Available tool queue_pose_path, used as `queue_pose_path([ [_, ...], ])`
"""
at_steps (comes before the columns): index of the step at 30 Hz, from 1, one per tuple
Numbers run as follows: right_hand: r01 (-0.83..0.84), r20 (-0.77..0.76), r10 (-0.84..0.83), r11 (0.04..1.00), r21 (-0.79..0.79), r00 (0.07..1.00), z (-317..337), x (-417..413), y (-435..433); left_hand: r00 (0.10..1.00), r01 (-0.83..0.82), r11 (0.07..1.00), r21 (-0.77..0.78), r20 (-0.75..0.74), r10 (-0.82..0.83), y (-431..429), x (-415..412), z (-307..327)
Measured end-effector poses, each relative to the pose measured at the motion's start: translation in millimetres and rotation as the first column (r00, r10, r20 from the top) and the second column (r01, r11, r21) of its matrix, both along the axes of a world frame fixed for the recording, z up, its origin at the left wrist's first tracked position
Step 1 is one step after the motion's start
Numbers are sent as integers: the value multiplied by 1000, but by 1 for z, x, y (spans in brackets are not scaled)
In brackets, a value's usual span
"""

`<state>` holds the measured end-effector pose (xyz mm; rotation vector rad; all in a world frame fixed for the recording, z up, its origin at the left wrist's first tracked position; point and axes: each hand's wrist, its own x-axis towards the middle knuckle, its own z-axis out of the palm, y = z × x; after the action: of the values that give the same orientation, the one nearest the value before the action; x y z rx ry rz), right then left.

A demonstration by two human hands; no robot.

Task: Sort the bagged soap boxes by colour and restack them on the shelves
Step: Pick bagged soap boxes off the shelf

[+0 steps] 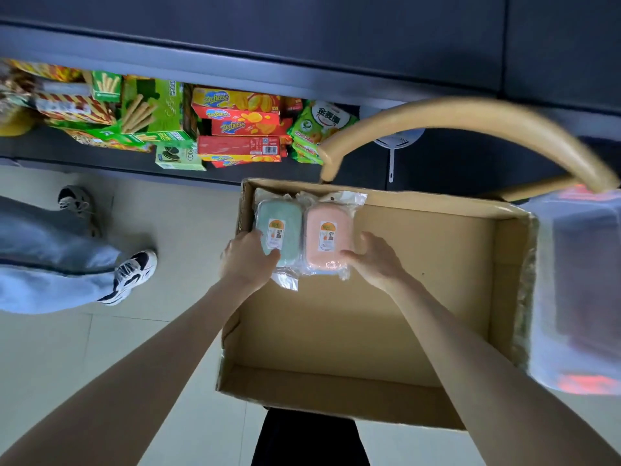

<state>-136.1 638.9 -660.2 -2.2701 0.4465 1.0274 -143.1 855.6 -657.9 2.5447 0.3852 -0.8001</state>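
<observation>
Two bagged soap boxes lie side by side at the far left corner of an open cardboard carton [369,331]. The green soap box [280,227] is on the left, the pink soap box [327,233] on the right, each in clear plastic with a small label. My left hand [247,260] grips the near end of the green one, thumb on top. My right hand [373,260] grips the near right edge of the pink one. The rest of the carton floor is bare.
A dark low shelf [100,153] beyond the carton holds snack boxes [238,124] and green packets. A curved wooden chair back [470,119] arches over the carton's far right. A blurred plastic-wrapped pack [578,290] sits at the right. Another person's legs and sneakers [131,275] stand at the left.
</observation>
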Motion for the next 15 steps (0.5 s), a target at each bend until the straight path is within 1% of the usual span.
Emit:
queue_pose_path([
  [2,-35,29,35,999,10,999,30,1,-9,993,116,993,-14,-21,-116,-4,3,27],
  [4,-22,86,21,1000,21,996,67,1,-20,966,253,966,-54,-36,-255,-13,9,61],
  [7,-39,196,38,999,4,980,132,1,-40,904,426,902,-75,67,-422,-38,21,123],
  [9,-83,270,96,995,-59,958,182,-1,-60,843,526,850,-28,153,-516,-61,29,172],
  [11,-85,351,125,988,-125,928,234,-4,-84,774,596,802,46,232,-589,-88,36,223],
  [15,-4,522,112,979,-203,846,335,-24,-141,638,643,742,186,405,-655,-148,32,323],
])
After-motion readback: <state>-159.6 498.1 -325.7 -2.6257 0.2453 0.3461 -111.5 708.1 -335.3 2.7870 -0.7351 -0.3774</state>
